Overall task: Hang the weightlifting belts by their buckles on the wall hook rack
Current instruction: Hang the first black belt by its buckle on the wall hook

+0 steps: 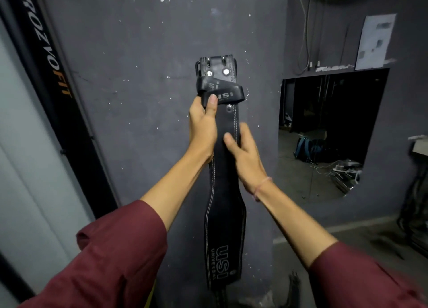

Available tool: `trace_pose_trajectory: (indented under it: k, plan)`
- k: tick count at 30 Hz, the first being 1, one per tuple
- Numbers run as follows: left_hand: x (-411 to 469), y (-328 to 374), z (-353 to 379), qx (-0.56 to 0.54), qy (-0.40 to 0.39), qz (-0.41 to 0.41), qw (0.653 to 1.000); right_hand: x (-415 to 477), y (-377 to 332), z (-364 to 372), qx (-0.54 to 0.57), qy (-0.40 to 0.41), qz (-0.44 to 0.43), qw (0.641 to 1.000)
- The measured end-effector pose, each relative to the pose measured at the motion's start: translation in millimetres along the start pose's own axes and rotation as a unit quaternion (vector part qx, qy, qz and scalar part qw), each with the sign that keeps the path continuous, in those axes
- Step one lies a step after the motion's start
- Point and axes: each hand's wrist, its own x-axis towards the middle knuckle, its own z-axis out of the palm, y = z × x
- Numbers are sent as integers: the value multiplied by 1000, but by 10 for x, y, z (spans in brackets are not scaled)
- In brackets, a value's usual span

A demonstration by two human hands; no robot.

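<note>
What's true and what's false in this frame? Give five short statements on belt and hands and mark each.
1. The left hand and right hand both hold the belt. True.
2. The belt is brown. False: it is black with pale stitching.
3. The buckle end points up. True.
4. The left hand has its grip lower than the right hand. False: its grip is higher, by the loop just under the buckle end.
5. The belt's lower part reads USI. True.
</note>
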Motion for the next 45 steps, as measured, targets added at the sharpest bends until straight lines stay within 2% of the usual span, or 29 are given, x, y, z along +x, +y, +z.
trace_pose_trajectory:
  k: [4, 7, 11, 13, 15, 19, 24, 28, 31, 34, 36, 39, 41, 45]
  plan:
    - [0, 54, 23, 7, -39, 55, 998, 399, -237, 31, -15, 24, -62, 998]
    - [-97, -18, -37, 82, -56, 79, 992, 501, -245, 97, -29, 60, -95, 993]
    - [-502, -624, -342, 221, -110, 34, 968, 651, -353, 141, 5, 117, -101, 988]
    - [-690, -850, -476, 244, -107, 31, 963, 711, -387, 135, 20, 122, -101, 987]
    - [-767, -936, -534, 229, -104, 13, 968, 749, -358, 142, 19, 122, -96, 988]
    - [-861, -1030, -565, 219, -145, -35, 964, 760, -286, 166, 10, 118, -97, 988]
    - [-879, -1132, -507, 175, -90, -70, 978, 710, -239, 170, 5, 107, -97, 989]
    - [-880, -1110, -454, 167, -128, -72, 975, 745, -232, 104, 3, 111, -108, 988]
    - [-809, -978, -355, 145, -122, -48, 981, 762, -243, 49, -6, 115, -108, 987]
    - [-504, -713, -234, 138, -56, -45, 988, 714, -174, 22, -7, 105, -99, 990]
    - [-163, -489, -183, 31, -42, -65, 997, 631, -101, 14, -10, 98, -92, 991]
    - [292, -81, -145, -86, -87, -125, 985, 511, -4, 17, -3, 85, -77, 993]
    - [457, 75, -119, -72, -89, -123, 986, 446, 74, 17, -1, 77, -61, 995]
    - [528, 23, -57, -60, -27, -99, 993, 364, 245, -11, 11, 62, -29, 998]
